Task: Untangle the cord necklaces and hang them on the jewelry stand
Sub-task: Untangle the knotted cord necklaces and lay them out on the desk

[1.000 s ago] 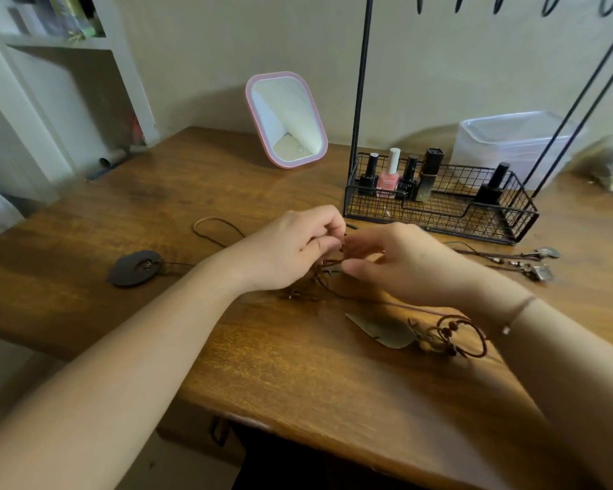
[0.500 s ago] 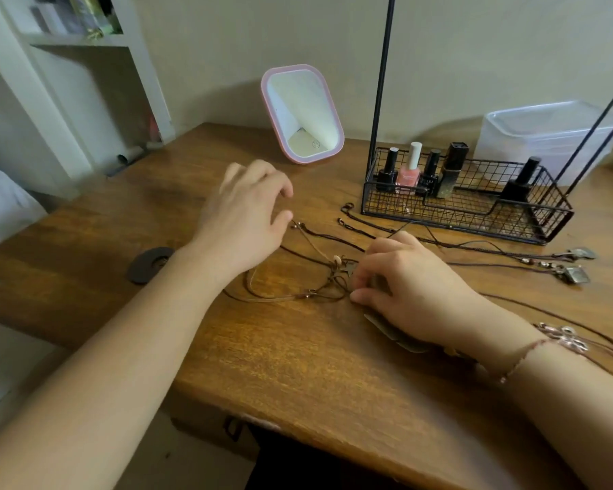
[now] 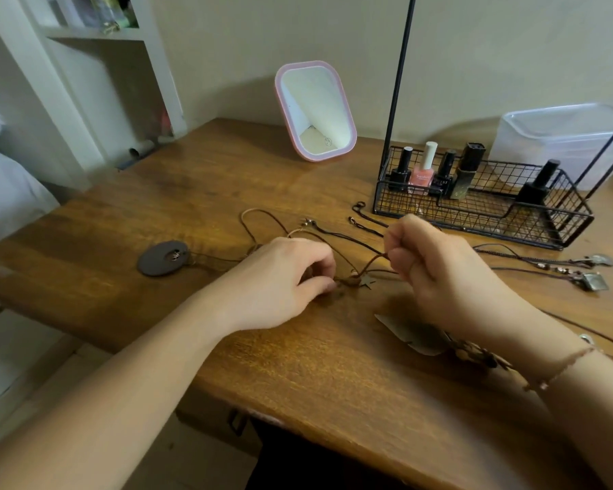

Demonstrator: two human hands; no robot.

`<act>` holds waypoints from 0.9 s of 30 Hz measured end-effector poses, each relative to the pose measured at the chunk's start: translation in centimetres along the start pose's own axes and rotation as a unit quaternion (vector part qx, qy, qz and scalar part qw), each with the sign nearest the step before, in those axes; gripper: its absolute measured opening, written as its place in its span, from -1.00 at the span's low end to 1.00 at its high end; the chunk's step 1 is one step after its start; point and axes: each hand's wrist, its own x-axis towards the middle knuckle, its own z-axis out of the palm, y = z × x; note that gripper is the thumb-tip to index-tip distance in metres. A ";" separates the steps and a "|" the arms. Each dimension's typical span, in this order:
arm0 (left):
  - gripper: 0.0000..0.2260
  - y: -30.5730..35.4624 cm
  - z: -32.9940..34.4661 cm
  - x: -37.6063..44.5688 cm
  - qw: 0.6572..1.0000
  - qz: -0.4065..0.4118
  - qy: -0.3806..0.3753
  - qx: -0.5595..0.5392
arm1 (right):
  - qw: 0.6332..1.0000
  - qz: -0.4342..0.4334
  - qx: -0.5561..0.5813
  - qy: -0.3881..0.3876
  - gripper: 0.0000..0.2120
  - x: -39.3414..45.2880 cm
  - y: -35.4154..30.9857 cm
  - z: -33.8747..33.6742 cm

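Observation:
Several brown cord necklaces (image 3: 333, 238) lie tangled on the wooden table (image 3: 227, 192). My left hand (image 3: 280, 277) pinches the knot of cords near a small star pendant (image 3: 366, 281). My right hand (image 3: 439, 270) pinches a brown cord and lifts it a little above the table. A dark oval pendant (image 3: 163, 258) lies at the left. Metal pendants (image 3: 593, 274) lie at the right. The black jewelry stand (image 3: 399, 83) rises from a wire basket (image 3: 482, 213) behind the cords; its hooks are out of view.
A pink-framed mirror (image 3: 315, 111) stands at the back. Nail polish bottles (image 3: 422, 171) fill the basket. A clear plastic box (image 3: 560, 136) sits at the back right. A paper tag (image 3: 411, 334) lies under my right wrist. White shelves (image 3: 96, 65) stand at the left.
My left hand came down from an open hover and pinched the knot. My right hand rose off the table with a cord pinched in its fingers.

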 end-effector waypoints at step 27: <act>-0.92 1.4 -5.0 1.4 0.957 0.064 0.135 -0.248 | 0.981 0.009 0.144 0.131 -0.63 0.6 0.6 -1.4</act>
